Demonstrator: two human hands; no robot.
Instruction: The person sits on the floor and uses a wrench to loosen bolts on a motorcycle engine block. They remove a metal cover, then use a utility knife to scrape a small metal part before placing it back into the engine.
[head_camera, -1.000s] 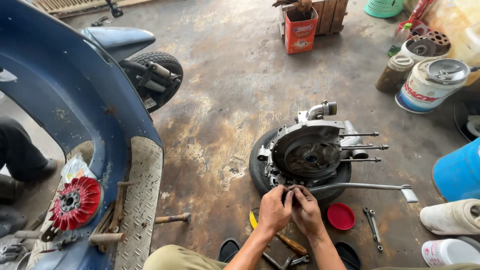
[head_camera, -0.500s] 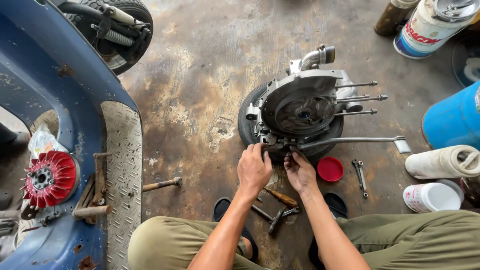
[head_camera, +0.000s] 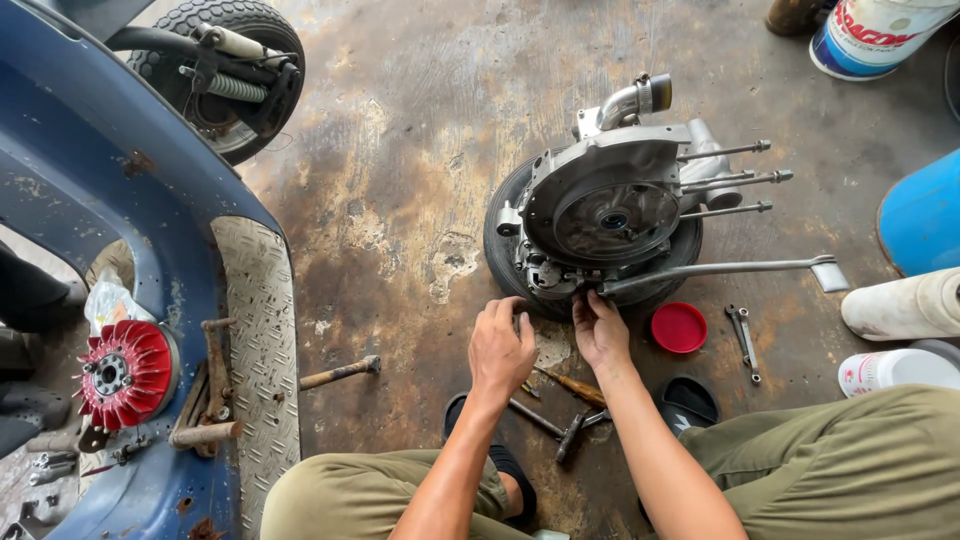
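Grey cast metal forms the engine (head_camera: 610, 205), which lies on its side on the stained concrete floor (head_camera: 400, 130), with a black tyre (head_camera: 500, 250) under it. Three long studs (head_camera: 735, 180) project from it to the right, and a curved pipe (head_camera: 630, 100) rises at its far edge. A long metal lever (head_camera: 720, 268) runs from the near edge of the engine out to the right.

My left hand (head_camera: 500, 345) sits at the near left edge of the engine, fingers curled downward against the tyre. My right hand (head_camera: 600, 330) is just beside it, fingertips touching the lower casing where the lever begins. The hands are close together but not joined. I cannot tell whether either is clamped on a small part.

Near the hands, on the floor between my knees, lie a wooden-handled screwdriver (head_camera: 575, 385) and a T-shaped wrench (head_camera: 550, 425). A red round lid (head_camera: 679, 327) and a spanner (head_camera: 743, 340) lie to the right.

To the left stands a blue scooter body (head_camera: 110, 190) with a ridged metal footplate (head_camera: 262, 340). A red finned wheel (head_camera: 127, 372) rests inside it, and a hammer (head_camera: 340, 373) lies beside the footplate. A scooter wheel (head_camera: 235, 70) stands far left.
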